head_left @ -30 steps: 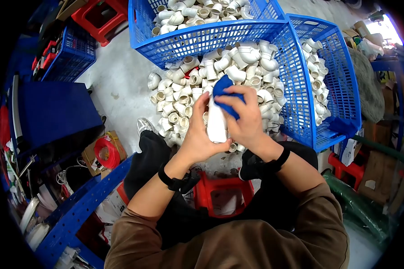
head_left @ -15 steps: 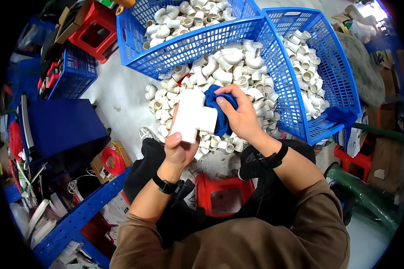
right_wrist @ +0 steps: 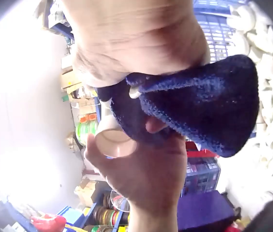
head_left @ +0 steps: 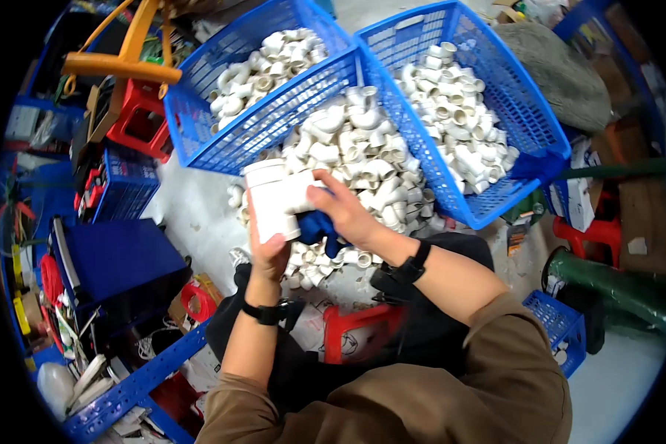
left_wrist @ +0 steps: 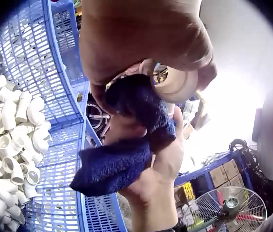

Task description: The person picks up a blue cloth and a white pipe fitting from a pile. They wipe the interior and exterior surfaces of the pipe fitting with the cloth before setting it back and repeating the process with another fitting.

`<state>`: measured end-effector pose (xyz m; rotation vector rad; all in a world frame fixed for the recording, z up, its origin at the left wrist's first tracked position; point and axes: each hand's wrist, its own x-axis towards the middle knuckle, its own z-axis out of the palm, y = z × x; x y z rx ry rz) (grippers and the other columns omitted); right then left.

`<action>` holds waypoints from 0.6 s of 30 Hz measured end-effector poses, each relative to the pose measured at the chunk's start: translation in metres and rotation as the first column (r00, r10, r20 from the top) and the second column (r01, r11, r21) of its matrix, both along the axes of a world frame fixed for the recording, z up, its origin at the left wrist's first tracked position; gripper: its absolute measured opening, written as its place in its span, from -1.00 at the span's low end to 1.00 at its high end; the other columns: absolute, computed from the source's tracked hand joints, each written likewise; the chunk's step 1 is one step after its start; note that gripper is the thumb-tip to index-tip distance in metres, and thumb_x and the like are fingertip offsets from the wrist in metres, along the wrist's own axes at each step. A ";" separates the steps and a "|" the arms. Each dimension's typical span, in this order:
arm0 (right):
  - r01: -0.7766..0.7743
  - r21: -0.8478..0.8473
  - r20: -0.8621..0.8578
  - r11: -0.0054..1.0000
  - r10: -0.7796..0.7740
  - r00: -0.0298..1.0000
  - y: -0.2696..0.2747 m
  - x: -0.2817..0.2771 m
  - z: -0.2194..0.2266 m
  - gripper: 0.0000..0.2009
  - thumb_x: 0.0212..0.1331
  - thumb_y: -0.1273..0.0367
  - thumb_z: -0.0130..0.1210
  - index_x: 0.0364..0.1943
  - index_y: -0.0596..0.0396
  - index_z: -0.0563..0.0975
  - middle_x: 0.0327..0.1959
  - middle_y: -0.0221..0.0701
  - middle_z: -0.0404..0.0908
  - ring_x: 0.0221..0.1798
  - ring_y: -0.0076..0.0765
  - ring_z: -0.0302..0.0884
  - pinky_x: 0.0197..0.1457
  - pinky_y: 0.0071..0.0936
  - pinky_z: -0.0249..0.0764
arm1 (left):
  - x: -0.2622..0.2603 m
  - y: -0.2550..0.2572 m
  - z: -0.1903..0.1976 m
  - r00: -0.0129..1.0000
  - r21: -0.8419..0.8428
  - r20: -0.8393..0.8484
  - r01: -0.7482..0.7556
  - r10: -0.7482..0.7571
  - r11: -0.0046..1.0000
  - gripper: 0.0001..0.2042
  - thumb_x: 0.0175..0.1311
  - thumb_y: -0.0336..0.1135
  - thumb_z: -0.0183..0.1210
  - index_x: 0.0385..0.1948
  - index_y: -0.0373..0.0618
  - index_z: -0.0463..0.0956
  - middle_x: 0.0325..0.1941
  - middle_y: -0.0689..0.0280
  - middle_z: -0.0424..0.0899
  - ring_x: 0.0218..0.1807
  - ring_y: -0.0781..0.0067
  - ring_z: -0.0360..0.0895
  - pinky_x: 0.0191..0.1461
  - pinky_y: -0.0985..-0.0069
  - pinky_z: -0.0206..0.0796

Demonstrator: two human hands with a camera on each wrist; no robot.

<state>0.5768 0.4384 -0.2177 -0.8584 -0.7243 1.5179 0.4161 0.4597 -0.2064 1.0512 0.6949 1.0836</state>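
A white T-shaped pipe fitting (head_left: 270,203) is held up over the pile, its side branch pointing right. My left hand (head_left: 268,251) grips its lower left side, thumb across the front. My right hand (head_left: 348,214) holds a dark blue cloth (head_left: 314,228) against the branch, fingers curled over the branch. In the left wrist view the cloth (left_wrist: 112,166) hangs in folds between the hands, beside the fitting's round opening (left_wrist: 177,84). The right wrist view shows a wide flap of cloth (right_wrist: 204,104) and the left hand (right_wrist: 148,169) round the fitting.
Many white elbow fittings (head_left: 348,148) lie heaped on the floor ahead. Blue crates (head_left: 266,111) with more fittings stand behind and to the right. A red stool (head_left: 359,329) is between the legs; a dark blue box (head_left: 122,255) stands left.
The fitting and both hands have moved left in the head view. The fitting has turned from edge-on to showing its T shape, and the cloth has shifted below the branch. The head view has swung.
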 end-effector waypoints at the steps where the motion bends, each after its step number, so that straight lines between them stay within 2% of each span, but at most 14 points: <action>1: -0.021 0.022 0.094 1.000 0.019 0.995 0.001 0.007 0.000 -0.54 0.37 0.02 0.11 0.03 0.15 0.47 -0.13 -0.36 0.57 -0.03 -0.53 0.43 0.11 -0.53 0.36 | 0.003 0.002 0.003 1.000 -0.013 0.009 -0.001 0.001 1.000 0.11 -0.06 0.04 0.37 0.53 -0.11 -0.15 0.48 0.01 0.21 0.46 0.08 0.27 0.53 0.20 0.06; 2: -0.046 0.039 0.188 0.998 0.038 0.981 0.003 0.014 -0.001 -0.53 0.33 0.01 0.14 -0.02 0.16 0.49 -0.14 -0.33 0.58 -0.04 -0.52 0.45 0.09 -0.51 0.39 | 0.008 0.002 0.005 1.000 -0.026 0.017 -0.002 0.003 1.000 0.16 -0.06 0.03 0.38 0.56 -0.12 -0.22 0.47 0.02 0.23 0.45 0.09 0.28 0.52 0.20 0.07; 4: -0.044 0.038 0.283 0.998 0.032 0.959 0.008 0.025 0.000 -0.49 0.28 -0.03 0.16 -0.06 0.20 0.52 -0.18 -0.31 0.59 -0.09 -0.49 0.47 0.04 -0.47 0.41 | 0.020 -0.003 0.015 0.998 -0.049 -0.029 -0.052 0.051 0.997 0.12 0.02 0.02 0.35 0.57 -0.11 -0.24 0.48 0.01 0.22 0.44 0.08 0.30 0.52 0.21 0.09; 5: -0.014 -0.028 0.341 1.000 0.022 0.940 0.009 0.032 0.002 -0.46 0.29 -0.04 0.16 -0.05 0.25 0.52 -0.22 -0.30 0.61 -0.16 -0.46 0.50 -0.01 -0.43 0.45 | 0.024 -0.007 0.016 0.996 -0.101 -0.050 -0.074 0.070 0.992 0.10 0.09 0.04 0.34 0.57 -0.09 -0.25 0.48 0.01 0.21 0.44 0.07 0.31 0.52 0.20 0.09; 6: 0.076 -0.053 0.342 0.996 -0.053 0.938 0.013 0.033 -0.009 -0.48 0.32 -0.02 0.13 -0.07 0.27 0.53 -0.24 -0.33 0.61 -0.20 -0.47 0.50 -0.06 -0.44 0.45 | 0.021 -0.006 0.003 0.998 -0.097 -0.045 -0.058 0.054 0.994 0.01 0.19 0.06 0.32 0.55 -0.11 -0.18 0.49 0.03 0.22 0.41 0.10 0.35 0.39 0.24 0.30; 8: 0.227 -0.190 0.000 0.955 -0.231 0.973 0.016 0.036 -0.003 -0.49 0.36 -0.01 0.08 -0.08 0.26 0.51 -0.27 -0.36 0.60 -0.24 -0.48 0.50 -0.11 -0.47 0.45 | 0.022 -0.008 -0.001 0.996 -0.242 -0.053 0.057 -0.072 0.969 -0.12 0.30 -0.03 0.28 0.52 -0.14 -0.08 0.46 0.08 0.27 0.32 0.16 0.46 0.15 0.35 0.50; 9: 0.221 -0.259 -0.116 0.940 -0.257 0.959 0.017 0.042 -0.002 -0.50 0.39 -0.03 0.04 -0.05 0.23 0.49 -0.31 -0.42 0.57 -0.26 -0.50 0.48 -0.13 -0.50 0.42 | 0.028 -0.010 -0.002 0.986 -0.254 -0.136 0.059 -0.096 0.965 -0.25 0.37 -0.18 0.24 0.48 -0.17 -0.01 0.42 0.11 0.33 0.22 0.22 0.55 -0.05 0.48 0.56; 10: 0.361 -0.277 -0.084 0.891 -0.397 0.914 0.026 0.042 -0.003 -0.50 0.39 -0.05 0.00 -0.06 0.19 0.47 -0.34 -0.44 0.54 -0.32 -0.49 0.49 -0.25 -0.48 0.45 | 0.035 -0.012 0.000 0.962 -0.253 -0.229 0.088 -0.148 0.963 -0.27 0.36 -0.29 0.25 0.47 -0.18 0.02 0.37 0.11 0.39 0.17 0.27 0.57 -0.04 0.53 0.55; 12: 0.221 -0.416 -0.273 0.882 -0.353 0.895 0.018 0.060 0.005 -0.52 0.38 -0.08 -0.04 -0.13 0.12 0.45 -0.35 -0.43 0.52 -0.40 -0.47 0.49 -0.43 -0.43 0.44 | 0.045 -0.017 -0.006 0.952 -0.240 -0.270 0.078 -0.143 0.968 -0.35 0.36 -0.35 0.25 0.44 -0.12 0.12 0.31 0.13 0.47 0.11 0.39 0.59 -0.04 0.59 0.55; 13: 0.328 -0.487 -0.219 0.809 -0.477 0.851 0.029 0.061 -0.005 -0.54 0.37 -0.11 -0.06 -0.19 0.04 0.41 -0.39 -0.42 0.50 -0.51 -0.44 0.48 -0.57 -0.42 0.39 | 0.050 -0.018 -0.008 0.958 -0.233 -0.243 0.093 -0.150 0.968 -0.38 0.36 -0.35 0.25 0.41 -0.13 0.17 0.26 0.15 0.51 0.09 0.45 0.59 -0.03 0.61 0.54; 16: 0.411 -0.539 -0.321 0.735 -0.630 0.707 0.040 0.094 -0.007 -0.55 0.35 -0.13 -0.07 -0.15 -0.04 0.33 -0.45 -0.41 0.48 -0.58 -0.41 0.45 -0.57 -0.43 0.38 | 0.059 -0.024 -0.004 0.922 -0.264 -0.318 0.137 -0.221 0.955 -0.44 0.35 -0.33 0.26 0.35 -0.16 0.25 0.22 0.18 0.54 0.07 0.45 0.61 0.00 0.60 0.49; 18: 0.529 -0.539 -0.353 0.655 -0.746 0.565 0.048 0.118 -0.005 -0.55 0.34 -0.14 -0.06 -0.11 -0.07 0.31 -0.44 -0.39 0.50 -0.60 -0.40 0.43 -0.57 -0.44 0.37 | 0.063 -0.030 -0.001 0.906 -0.279 -0.337 0.162 -0.254 0.947 -0.47 0.35 -0.33 0.25 0.31 -0.17 0.29 0.20 0.19 0.56 0.06 0.46 0.61 0.00 0.59 0.48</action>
